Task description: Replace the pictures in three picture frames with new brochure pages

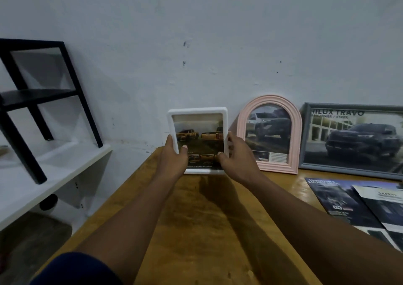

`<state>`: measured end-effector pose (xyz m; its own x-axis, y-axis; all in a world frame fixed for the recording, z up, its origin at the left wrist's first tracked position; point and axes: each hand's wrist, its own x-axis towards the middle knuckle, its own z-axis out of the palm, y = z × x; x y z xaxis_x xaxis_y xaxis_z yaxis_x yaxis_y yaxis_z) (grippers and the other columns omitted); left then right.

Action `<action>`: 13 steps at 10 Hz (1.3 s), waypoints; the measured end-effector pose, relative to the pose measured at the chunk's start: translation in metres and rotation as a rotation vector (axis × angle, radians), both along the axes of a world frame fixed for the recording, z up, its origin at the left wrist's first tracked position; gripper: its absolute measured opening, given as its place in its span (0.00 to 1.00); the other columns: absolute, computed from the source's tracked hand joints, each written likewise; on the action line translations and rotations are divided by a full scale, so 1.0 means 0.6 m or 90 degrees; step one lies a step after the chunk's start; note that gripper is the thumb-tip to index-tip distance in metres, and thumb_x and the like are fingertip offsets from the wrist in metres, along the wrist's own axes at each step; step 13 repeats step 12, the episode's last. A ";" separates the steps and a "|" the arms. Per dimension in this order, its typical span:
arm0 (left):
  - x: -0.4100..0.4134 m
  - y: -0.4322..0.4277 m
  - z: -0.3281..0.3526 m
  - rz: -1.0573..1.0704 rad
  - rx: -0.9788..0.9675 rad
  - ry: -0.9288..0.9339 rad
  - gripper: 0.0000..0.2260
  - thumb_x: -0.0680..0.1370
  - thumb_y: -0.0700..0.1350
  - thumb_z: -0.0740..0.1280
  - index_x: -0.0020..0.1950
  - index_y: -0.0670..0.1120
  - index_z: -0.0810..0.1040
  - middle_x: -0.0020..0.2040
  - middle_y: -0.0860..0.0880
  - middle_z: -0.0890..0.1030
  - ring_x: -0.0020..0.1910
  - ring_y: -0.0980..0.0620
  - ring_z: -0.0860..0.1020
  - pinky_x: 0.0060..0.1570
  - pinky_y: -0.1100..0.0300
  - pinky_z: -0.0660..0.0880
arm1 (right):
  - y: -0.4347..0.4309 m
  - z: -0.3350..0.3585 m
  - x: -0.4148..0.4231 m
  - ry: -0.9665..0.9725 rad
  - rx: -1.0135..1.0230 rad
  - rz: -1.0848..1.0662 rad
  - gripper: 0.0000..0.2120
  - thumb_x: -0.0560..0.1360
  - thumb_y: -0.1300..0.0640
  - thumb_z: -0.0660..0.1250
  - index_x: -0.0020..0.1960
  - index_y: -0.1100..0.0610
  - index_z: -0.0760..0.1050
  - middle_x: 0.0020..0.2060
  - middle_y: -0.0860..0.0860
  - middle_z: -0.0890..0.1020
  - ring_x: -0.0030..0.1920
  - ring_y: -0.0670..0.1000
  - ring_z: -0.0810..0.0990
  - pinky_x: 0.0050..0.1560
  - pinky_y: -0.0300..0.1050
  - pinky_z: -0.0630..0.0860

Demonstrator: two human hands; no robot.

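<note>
Nearest to me is a dark blue sleeve [76, 269] at the bottom edge, and from there both bare forearms reach out over the wooden table [207, 230] to the white frame [197, 111]. I have that frame upright near the wall [218, 44], facing me, with a page of orange pickup trucks showing in it. My left hand [174, 156] grips its left edge, thumb laid across the front. My right hand [236, 156] grips its right edge the same way, fingers curled behind. I cannot tell whether its bottom edge rests on the table or hangs just above it.

Just right of the white frame a pink arched frame [270, 101] leans on the wall, and right of that a grey frame [305, 136], both holding dark car pictures. Loose brochure pages [340, 199] lie flat to the white frame's right, closer to me. Well to its left, a black stool [28, 97] stands on a white shelf [54, 164].
</note>
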<state>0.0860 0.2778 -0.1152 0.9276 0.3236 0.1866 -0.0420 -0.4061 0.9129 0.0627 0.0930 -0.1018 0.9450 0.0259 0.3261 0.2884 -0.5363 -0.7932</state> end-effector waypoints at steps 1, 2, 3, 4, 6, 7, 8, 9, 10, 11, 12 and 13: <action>0.046 0.010 -0.004 -0.007 -0.001 0.003 0.29 0.84 0.50 0.62 0.83 0.50 0.54 0.78 0.45 0.66 0.73 0.43 0.70 0.67 0.50 0.71 | 0.009 -0.004 0.048 -0.003 0.001 0.011 0.27 0.77 0.57 0.69 0.74 0.52 0.64 0.67 0.52 0.73 0.67 0.54 0.72 0.62 0.52 0.76; 0.080 0.009 -0.009 -0.018 0.001 0.004 0.28 0.85 0.50 0.61 0.83 0.51 0.54 0.78 0.46 0.65 0.74 0.44 0.69 0.64 0.53 0.72 | 0.013 -0.012 0.085 -0.005 -0.012 0.001 0.26 0.77 0.56 0.69 0.73 0.52 0.64 0.66 0.51 0.74 0.67 0.54 0.73 0.61 0.50 0.76; 0.107 0.000 -0.015 -0.024 0.005 0.007 0.29 0.84 0.51 0.61 0.83 0.54 0.52 0.80 0.47 0.63 0.75 0.43 0.68 0.68 0.46 0.70 | 0.013 -0.024 0.103 -0.005 -0.024 -0.029 0.29 0.78 0.56 0.68 0.75 0.53 0.61 0.70 0.53 0.71 0.70 0.56 0.70 0.65 0.55 0.74; 0.131 -0.011 -0.021 -0.042 0.020 0.012 0.30 0.84 0.52 0.61 0.83 0.57 0.51 0.82 0.48 0.59 0.78 0.42 0.63 0.72 0.43 0.66 | 0.009 -0.034 0.113 0.002 -0.038 -0.057 0.34 0.79 0.56 0.67 0.79 0.54 0.54 0.72 0.53 0.67 0.72 0.56 0.68 0.67 0.54 0.71; 0.160 -0.022 -0.027 -0.041 0.040 0.040 0.29 0.84 0.53 0.61 0.82 0.58 0.52 0.81 0.48 0.62 0.75 0.41 0.67 0.69 0.43 0.71 | 0.006 -0.037 0.128 0.019 -0.060 -0.064 0.31 0.79 0.57 0.67 0.78 0.54 0.56 0.72 0.53 0.67 0.71 0.56 0.68 0.68 0.52 0.70; 0.163 -0.026 -0.034 -0.051 0.048 0.052 0.29 0.85 0.52 0.60 0.83 0.57 0.51 0.82 0.48 0.59 0.76 0.42 0.65 0.69 0.44 0.70 | 0.008 -0.034 0.129 0.033 -0.076 -0.052 0.32 0.80 0.57 0.66 0.79 0.54 0.55 0.75 0.53 0.65 0.73 0.56 0.66 0.70 0.51 0.67; 0.162 -0.029 -0.035 -0.064 0.053 0.052 0.29 0.85 0.51 0.59 0.83 0.57 0.50 0.82 0.48 0.57 0.77 0.42 0.64 0.70 0.45 0.70 | 0.010 -0.034 0.133 0.038 -0.074 -0.047 0.31 0.79 0.58 0.67 0.78 0.54 0.58 0.73 0.53 0.68 0.72 0.55 0.68 0.69 0.51 0.67; 0.153 -0.029 -0.033 -0.070 0.065 0.044 0.29 0.85 0.50 0.59 0.83 0.56 0.50 0.83 0.50 0.56 0.78 0.43 0.63 0.71 0.46 0.69 | 0.008 -0.028 0.129 0.034 -0.078 -0.045 0.28 0.78 0.58 0.68 0.75 0.54 0.63 0.70 0.53 0.71 0.69 0.55 0.70 0.66 0.50 0.70; 0.131 -0.031 -0.017 -0.079 0.089 0.033 0.29 0.85 0.48 0.60 0.83 0.55 0.51 0.82 0.50 0.58 0.76 0.44 0.66 0.68 0.48 0.71 | -0.003 -0.011 0.115 0.049 -0.074 -0.054 0.26 0.78 0.59 0.68 0.75 0.55 0.66 0.68 0.54 0.73 0.67 0.56 0.73 0.64 0.51 0.73; 0.100 -0.043 0.012 -0.110 0.151 0.007 0.28 0.83 0.44 0.64 0.81 0.53 0.58 0.78 0.49 0.66 0.69 0.47 0.71 0.61 0.53 0.75 | -0.023 0.016 0.085 0.065 -0.091 -0.038 0.27 0.78 0.57 0.68 0.75 0.54 0.66 0.67 0.55 0.75 0.66 0.58 0.75 0.63 0.57 0.77; 0.058 -0.071 0.059 -0.151 0.224 -0.026 0.28 0.82 0.42 0.65 0.81 0.51 0.60 0.78 0.47 0.67 0.71 0.44 0.72 0.64 0.52 0.73 | -0.061 0.059 0.050 0.072 -0.138 -0.028 0.26 0.78 0.58 0.68 0.75 0.55 0.66 0.69 0.55 0.74 0.68 0.58 0.74 0.63 0.55 0.76; 0.058 -0.071 0.059 -0.151 0.224 -0.026 0.28 0.82 0.42 0.65 0.81 0.51 0.60 0.78 0.47 0.67 0.71 0.44 0.72 0.64 0.52 0.73 | -0.061 0.059 0.050 0.072 -0.138 -0.028 0.26 0.78 0.58 0.68 0.75 0.55 0.66 0.69 0.55 0.74 0.68 0.58 0.74 0.63 0.55 0.76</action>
